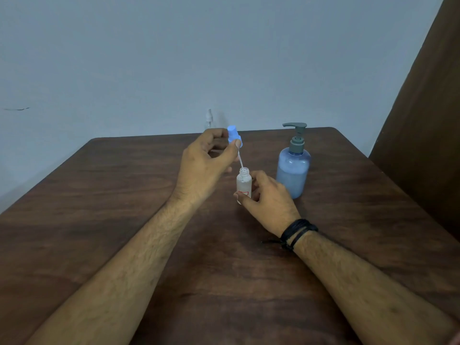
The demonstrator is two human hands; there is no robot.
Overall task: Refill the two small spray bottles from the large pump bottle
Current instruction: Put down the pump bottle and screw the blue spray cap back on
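Held upright just above a dark wooden table (99, 220): a small clear bottle (244, 181), neck open, pinched low on its body between thumb and curled fingers of the right hand (270, 197). Directly above and slightly left, a blue spray cap (234, 136) pinched at its collar by the left hand (204, 168), its thin dip tube (240, 161) slanting down with the tip right at the open mouth. Tube nearly in line with the bottle's long axis. Just right of the right hand, standing on the table, a large blue pump bottle (293, 170), nozzle pointing left. Far back at the table edge, half hidden behind the left hand, a second small bottle (209, 118), cap on. Behind, a plain pale wall (149, 58); at far right, a brown panel (428, 108).
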